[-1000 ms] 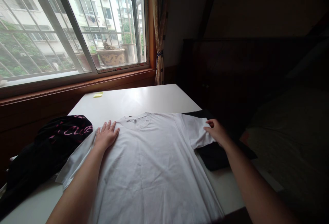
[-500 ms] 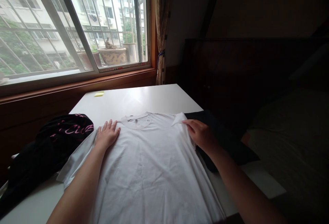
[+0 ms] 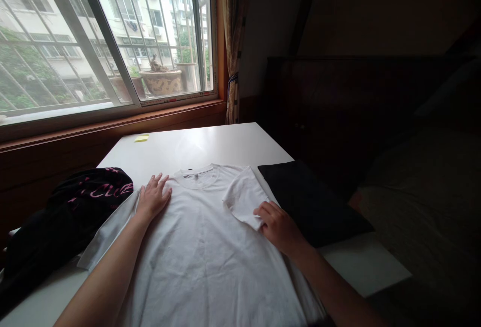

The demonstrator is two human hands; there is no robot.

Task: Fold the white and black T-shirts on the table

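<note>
A white T-shirt [image 3: 203, 247] lies spread with its neckline toward the far side. Its right-hand sleeve [image 3: 244, 194] is turned inward over the chest, while the left-hand sleeve [image 3: 108, 229] reaches outward on the table. My left hand [image 3: 153, 198] rests open on the shirt near that shoulder, fingers slightly spread. With bent fingers, my right hand [image 3: 277, 224] grips the turned-in sleeve near its lower edge; the fingertips' undersides are hidden.
The white table [image 3: 210, 141] carries a yellow sticky note [image 3: 142, 137] at its far left. A black garment with pink lettering [image 3: 93, 192] is heaped at left. Dark folded cloth [image 3: 308, 202] lies at right. Beyond stand a barred window [image 3: 131, 31] and a curtain [image 3: 233, 66].
My right hand has brought the sleeve inward and toward me, laying it over the shirt front. More of the dark cloth shows. My left hand stays at the other shoulder.
</note>
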